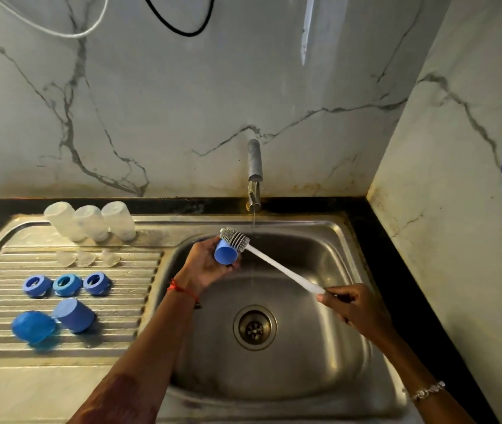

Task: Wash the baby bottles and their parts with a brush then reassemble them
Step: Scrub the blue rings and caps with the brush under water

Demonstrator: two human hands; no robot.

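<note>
Leaning over the steel sink (320, 240), the person held a blue cap (226, 254) in the left hand (205, 266), above the far left part of the basin. The fingers curled round the cap from the left and from underneath, so its rounded blue side and one end faced outward, clear of the palm. I could not tell which way its open mouth pointed.

The right hand (355, 307) was over the right side of the basin, pinching the near end of the brush (274, 264) between thumb and bent fingers. The white handle ran up and to the left from that grip. The bristle head (235, 238) lay against the far side of the cap, touching it just beyond the left fingertips, outside the cap rather than in it.

A thin stream of water (253, 221) fell from the tap (255, 166), just right of the bristles.

On the drainboard (115, 313) to the left, three clear bottles (90, 223) stood in a row at the far edge. Nearer lay three clear teats (86, 258), then three blue collar rings (67, 284), and nearest, two more caps (74, 315) side by side, touching.

A red thread (181, 289) circled the left wrist and a bracelet (427, 391) the right.
</note>
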